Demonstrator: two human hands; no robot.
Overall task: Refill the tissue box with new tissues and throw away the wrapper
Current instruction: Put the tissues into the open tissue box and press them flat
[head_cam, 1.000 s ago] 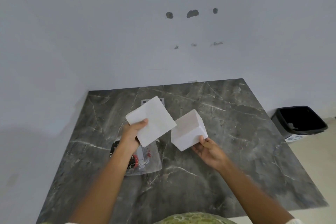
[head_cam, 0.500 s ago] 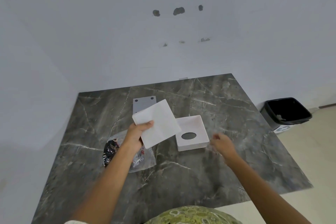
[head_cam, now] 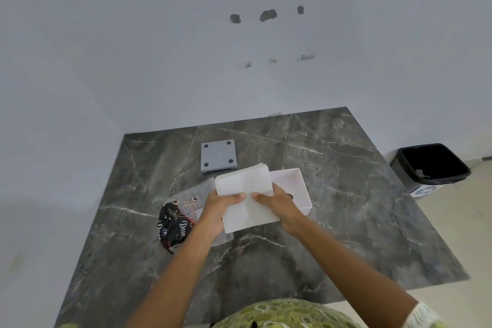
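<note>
A white stack of tissues [head_cam: 245, 189] is held above the dark marble table [head_cam: 346, 221], gripped from both sides. My left hand [head_cam: 217, 208] clasps its left edge and my right hand [head_cam: 277, 202] clasps its right edge, thumbs on top. Just behind and right of the stack lies the white tissue box [head_cam: 295, 184], upside down with its open side up; its oval slot is partly hidden by my right hand. The clear and black printed wrapper [head_cam: 175, 224] lies flat on the table under my left wrist.
A grey square base plate [head_cam: 218, 156] with dark feet lies on the table behind the stack. A black waste bin [head_cam: 432, 165] stands on the floor off the table's right edge. White walls close off the back and left.
My right hand set the white box down on the table, then came back to the tissue stack. Both hands now hold the stack, which has dropped lower and turned flatter.
</note>
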